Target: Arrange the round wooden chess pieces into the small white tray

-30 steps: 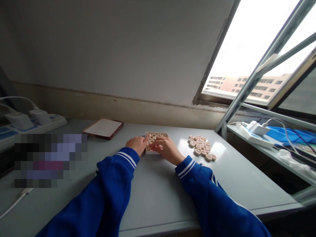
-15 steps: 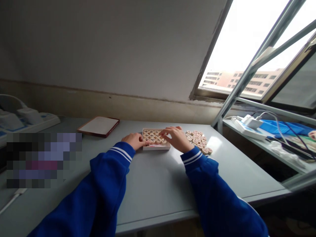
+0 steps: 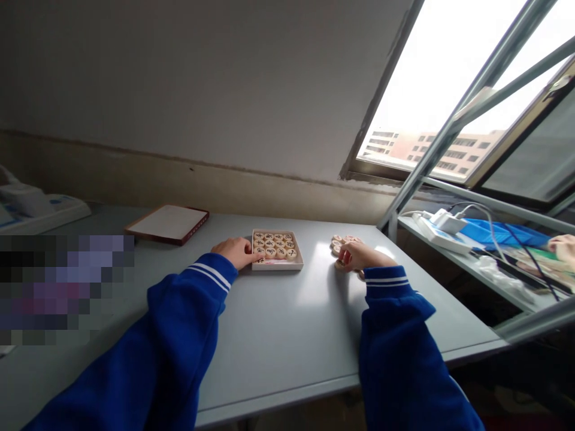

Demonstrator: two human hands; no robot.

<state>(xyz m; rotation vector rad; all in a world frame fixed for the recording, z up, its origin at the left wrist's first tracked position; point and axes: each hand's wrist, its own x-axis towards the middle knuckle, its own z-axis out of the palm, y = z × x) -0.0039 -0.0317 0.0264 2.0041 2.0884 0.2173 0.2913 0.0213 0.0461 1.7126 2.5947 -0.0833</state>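
A small white tray (image 3: pixel 277 266) on the grey table (image 3: pixel 287 323) holds several round wooden chess pieces (image 3: pixel 275 245) laid flat in rows. My left hand (image 3: pixel 234 252) rests against the tray's left side, fingers curled, a fingertip touching its near-left corner. My right hand (image 3: pixel 359 257) lies over a loose pile of wooden pieces (image 3: pixel 338 242) to the right of the tray, fingers curled down on them; what they grip is hidden. Both arms wear blue sleeves with white stripes.
A flat red-edged box lid (image 3: pixel 167 223) lies at the back left. A power strip (image 3: pixel 36 211) sits at far left. To the right a metal shelf (image 3: pixel 494 281) carries chargers (image 3: pixel 442 224), cables and a blue item. Another person's hand (image 3: pixel 563 246) shows at the right edge.
My right hand left the tray and moved right onto the loose pile. My left hand stayed at the tray's left side. The view shifted a little, uncovering the whole tray.
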